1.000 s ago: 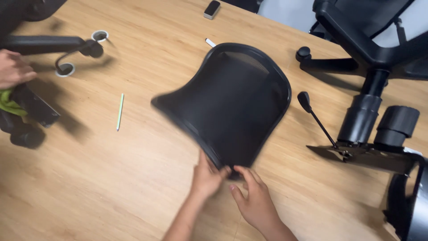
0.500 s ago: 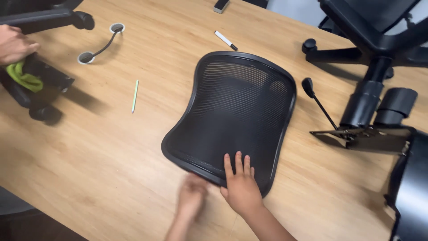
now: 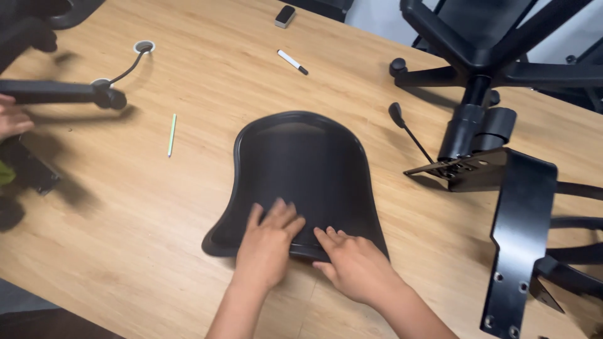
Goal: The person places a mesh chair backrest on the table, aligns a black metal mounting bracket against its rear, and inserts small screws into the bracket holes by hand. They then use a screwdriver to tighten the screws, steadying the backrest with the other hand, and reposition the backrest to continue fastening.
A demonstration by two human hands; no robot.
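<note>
**Both hands flat on a chair back**

At the far left of the chair back [image 3: 301,172], another person's hand [image 3: 12,119] sits at the edge of the view beside a dark bar [image 3: 59,93], which is blurred. A thin green stick [image 3: 171,134] lies on the bench [image 3: 188,56] between that bar and the chair back.

The chair back, a black mesh panel with a curved frame, lies flat on the wooden bench, its wider end toward the person. The left hand [image 3: 267,242] rests on its near edge, fingers [image 3: 281,213] spread open and pressed down on the mesh, gripping nothing. Just to the right, the right hand [image 3: 355,263] lies on the same near edge, fingers [image 3: 328,237] stretched flat and touching the frame, not closed round it.

Beyond the chair back lie a marker [image 3: 293,61] and a small black block [image 3: 284,16]. To its right stands a chair base [image 3: 477,125] with a lever, and a black metal bracket [image 3: 518,238].
</note>
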